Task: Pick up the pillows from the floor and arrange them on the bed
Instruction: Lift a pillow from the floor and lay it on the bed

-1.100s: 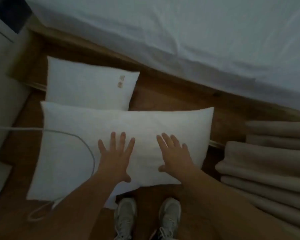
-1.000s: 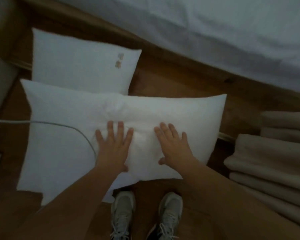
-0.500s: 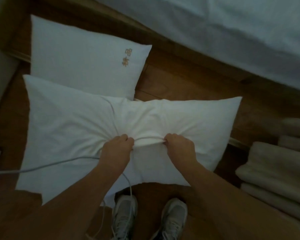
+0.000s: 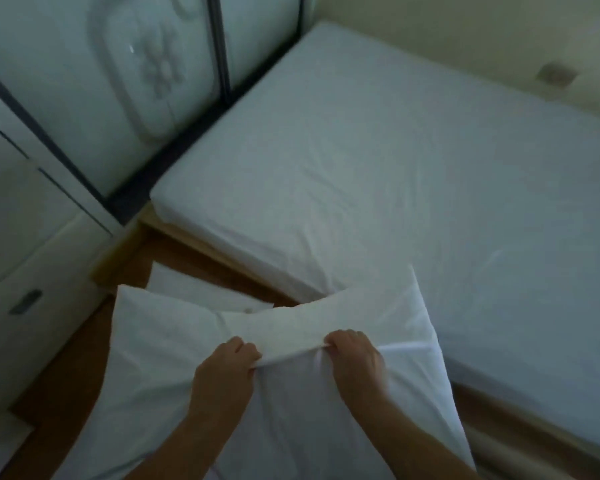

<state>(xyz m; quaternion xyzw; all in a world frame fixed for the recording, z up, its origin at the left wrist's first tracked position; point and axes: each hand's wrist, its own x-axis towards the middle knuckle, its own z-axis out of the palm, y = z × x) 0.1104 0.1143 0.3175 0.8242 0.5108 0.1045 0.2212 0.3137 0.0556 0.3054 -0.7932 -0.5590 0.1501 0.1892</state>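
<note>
I hold a large white pillow (image 4: 160, 358) up off the floor, folded over at its middle. My left hand (image 4: 224, 367) and my right hand (image 4: 355, 356) are both shut on a bunched ridge of its cover, side by side. A second white pillow (image 4: 187, 289) lies on the wooden floor behind it, mostly hidden. The bed (image 4: 378, 161), covered with a smooth white sheet, stretches ahead and to the right, with the held pillow's right corner overlapping its near edge.
A padded white headboard (image 4: 136, 71) stands at the bed's left end. White cabinets (image 4: 25, 237) line the left side. A strip of wooden floor (image 4: 194, 258) runs between the cabinets and the bed frame. A beige wall (image 4: 465, 36) backs the bed.
Both hands have lifted the large pillow off the floor by its cover. My view has swung up from the floor to the bed and headboard; the shoes, cable and folded blankets have left the frame.
</note>
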